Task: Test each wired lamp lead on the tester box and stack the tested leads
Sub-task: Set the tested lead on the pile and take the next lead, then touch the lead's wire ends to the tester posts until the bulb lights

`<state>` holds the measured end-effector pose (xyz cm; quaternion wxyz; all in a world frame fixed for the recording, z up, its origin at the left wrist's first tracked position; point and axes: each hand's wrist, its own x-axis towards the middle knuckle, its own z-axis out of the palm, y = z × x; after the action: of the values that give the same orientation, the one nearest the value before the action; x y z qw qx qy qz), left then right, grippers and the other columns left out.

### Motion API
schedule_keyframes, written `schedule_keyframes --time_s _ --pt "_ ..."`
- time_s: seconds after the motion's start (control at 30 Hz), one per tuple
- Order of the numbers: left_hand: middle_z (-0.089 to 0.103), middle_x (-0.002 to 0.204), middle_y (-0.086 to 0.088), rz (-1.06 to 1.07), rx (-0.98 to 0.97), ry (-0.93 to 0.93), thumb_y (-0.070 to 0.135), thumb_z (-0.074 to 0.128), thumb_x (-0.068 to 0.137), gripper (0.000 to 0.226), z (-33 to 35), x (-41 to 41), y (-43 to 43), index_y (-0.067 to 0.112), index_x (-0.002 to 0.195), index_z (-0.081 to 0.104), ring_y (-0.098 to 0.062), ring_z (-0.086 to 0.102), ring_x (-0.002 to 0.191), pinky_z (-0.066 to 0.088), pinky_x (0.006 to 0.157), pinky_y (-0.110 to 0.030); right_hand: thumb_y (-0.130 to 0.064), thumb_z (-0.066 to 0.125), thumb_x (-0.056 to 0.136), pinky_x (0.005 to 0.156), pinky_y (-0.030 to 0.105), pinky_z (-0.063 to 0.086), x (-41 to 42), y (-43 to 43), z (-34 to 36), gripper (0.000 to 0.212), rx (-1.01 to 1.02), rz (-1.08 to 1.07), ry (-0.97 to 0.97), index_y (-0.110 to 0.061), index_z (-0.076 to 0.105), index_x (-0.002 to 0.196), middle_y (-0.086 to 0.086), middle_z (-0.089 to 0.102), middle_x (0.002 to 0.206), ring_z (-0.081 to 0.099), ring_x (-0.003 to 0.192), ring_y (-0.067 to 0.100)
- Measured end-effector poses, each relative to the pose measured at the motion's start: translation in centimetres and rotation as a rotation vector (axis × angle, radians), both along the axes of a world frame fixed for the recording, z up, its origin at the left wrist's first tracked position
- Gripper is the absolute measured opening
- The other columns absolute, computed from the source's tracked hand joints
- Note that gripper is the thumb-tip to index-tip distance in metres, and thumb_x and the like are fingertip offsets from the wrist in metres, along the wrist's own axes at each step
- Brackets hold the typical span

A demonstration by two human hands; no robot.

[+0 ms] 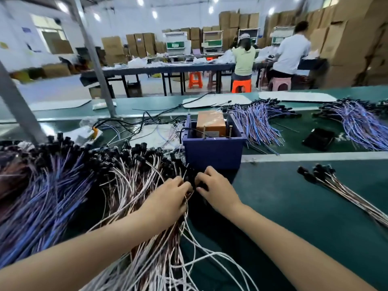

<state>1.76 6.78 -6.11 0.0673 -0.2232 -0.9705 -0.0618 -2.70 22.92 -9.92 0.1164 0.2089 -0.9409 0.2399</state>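
A big heap of wired lamp leads [126,185] with black sockets and white-brown wires covers the green bench at the left. My left hand [168,198] rests on the heap's right edge, fingers curled into the wires. My right hand [214,185] sits just beside it, fingertips pinching a black socket [192,178] between the two hands. Directly behind them stands the blue tester box [214,150], with an orange-brown block and brass pins inside. A small stack of leads [336,185] lies on the bench to the right.
Blue-wired leads [37,202] pile up at the far left, and more bundles [258,120] [357,120] lie behind the box. A black tray [319,138] sits at the right. Cables and white sheets lie behind. Two people sit at a far table among cartons.
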Motion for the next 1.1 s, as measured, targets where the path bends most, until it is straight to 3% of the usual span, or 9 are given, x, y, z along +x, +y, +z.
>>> schedule_keyframes --time_s 0.13,0.23,0.33,0.43,0.57,0.8,0.93,1.0,1.1 --pt "0.045 0.123 0.004 0.021 -0.029 -0.005 0.032 0.055 0.093 0.038 -0.3 0.1 0.1 0.024 0.130 0.051 -0.016 0.043 0.117 0.038 0.098 -0.029 -0.020 0.055 0.094 0.065 0.044 0.049 1.2 1.6 0.5 0.016 0.120 0.141 0.167 -0.008 0.062 0.101 0.008 0.054 0.107 0.058 0.079 0.031" --pt "0.051 0.121 0.011 0.033 0.084 -0.032 0.034 0.054 0.095 0.024 0.0 0.5 0.4 0.021 0.110 0.068 -0.008 0.044 0.114 0.035 0.098 -0.024 -0.016 0.053 0.094 0.061 0.046 0.049 1.6 4.1 1.4 0.015 0.113 0.147 0.257 -0.005 0.061 0.100 0.010 0.060 0.097 0.060 0.073 0.036" --pt "0.064 0.081 0.010 0.125 0.578 -0.247 0.023 0.055 0.097 0.019 1.5 1.2 1.8 0.015 0.087 0.070 0.006 0.055 0.064 0.042 0.062 -0.011 -0.006 0.059 0.088 0.053 0.043 0.052 1.4 7.2 3.1 0.010 0.027 0.073 0.410 0.000 0.066 0.093 0.012 0.063 0.083 0.061 0.062 0.034" --pt "0.068 0.064 -0.003 0.108 1.055 -0.637 0.012 0.047 0.100 0.018 3.9 2.2 2.7 0.010 0.100 0.065 -0.008 0.039 0.035 0.034 0.037 -0.017 -0.009 0.065 0.087 0.054 0.040 0.055 0.7 11.1 4.6 0.013 -0.024 -0.063 0.510 -0.004 0.073 0.096 0.008 0.067 0.085 0.065 0.064 0.029" --pt "0.071 0.068 -0.003 -0.010 0.833 -0.610 0.010 0.054 0.095 0.019 6.7 1.8 1.0 0.020 0.100 0.069 -0.009 0.039 0.039 0.033 0.037 -0.016 -0.013 0.070 0.086 0.063 0.038 0.055 0.3 15.9 4.7 0.010 -0.020 -0.251 0.426 -0.010 0.075 0.093 0.006 0.068 0.087 0.066 0.069 0.029" --pt "0.073 0.074 0.006 -0.085 0.286 -0.485 0.022 0.060 0.091 0.012 9.4 -0.9 -2.4 0.027 0.097 0.070 -0.006 0.050 0.042 0.040 0.041 -0.017 -0.024 0.059 0.093 0.082 0.034 0.046 0.1 17.8 2.5 0.019 0.277 -0.295 0.004 -0.013 0.070 0.101 0.007 0.062 0.105 0.062 0.094 0.029" --pt "0.073 0.082 -0.008 -0.057 0.544 -0.781 0.023 0.062 0.085 0.021 10.7 -1.8 -4.3 0.025 0.103 0.072 -0.012 0.055 0.052 0.048 0.050 -0.020 -0.044 0.058 0.090 0.088 0.033 0.046 1.1 17.5 1.7 0.034 0.421 -0.357 -0.127 -0.021 0.063 0.114 0.001 0.054 0.117 0.059 0.104 0.024" --pt "0.072 0.095 -0.013 -0.100 0.774 -0.929 0.022 0.060 0.088 0.022 10.7 -2.0 -5.0 0.017 0.106 0.072 -0.015 0.063 0.068 0.055 0.063 -0.025 -0.045 0.062 0.087 0.085 0.034 0.048 2.0 16.8 1.7 0.038 0.406 -0.347 -0.055 -0.026 0.058 0.120 -0.002 0.051 0.121 0.060 0.101 0.023" --pt "0.067 0.117 -0.015 -0.212 1.046 -1.126 0.020 0.066 0.085 0.034 10.3 -2.3 -4.9 0.008 0.117 0.067 -0.022 0.068 0.095 0.055 0.082 -0.037 -0.031 0.069 0.082 0.071 0.031 0.050 3.9 14.0 2.1 0.021 0.259 -0.053 0.168 -0.023 0.062 0.101 -0.004 0.055 0.105 0.062 0.083 0.019"
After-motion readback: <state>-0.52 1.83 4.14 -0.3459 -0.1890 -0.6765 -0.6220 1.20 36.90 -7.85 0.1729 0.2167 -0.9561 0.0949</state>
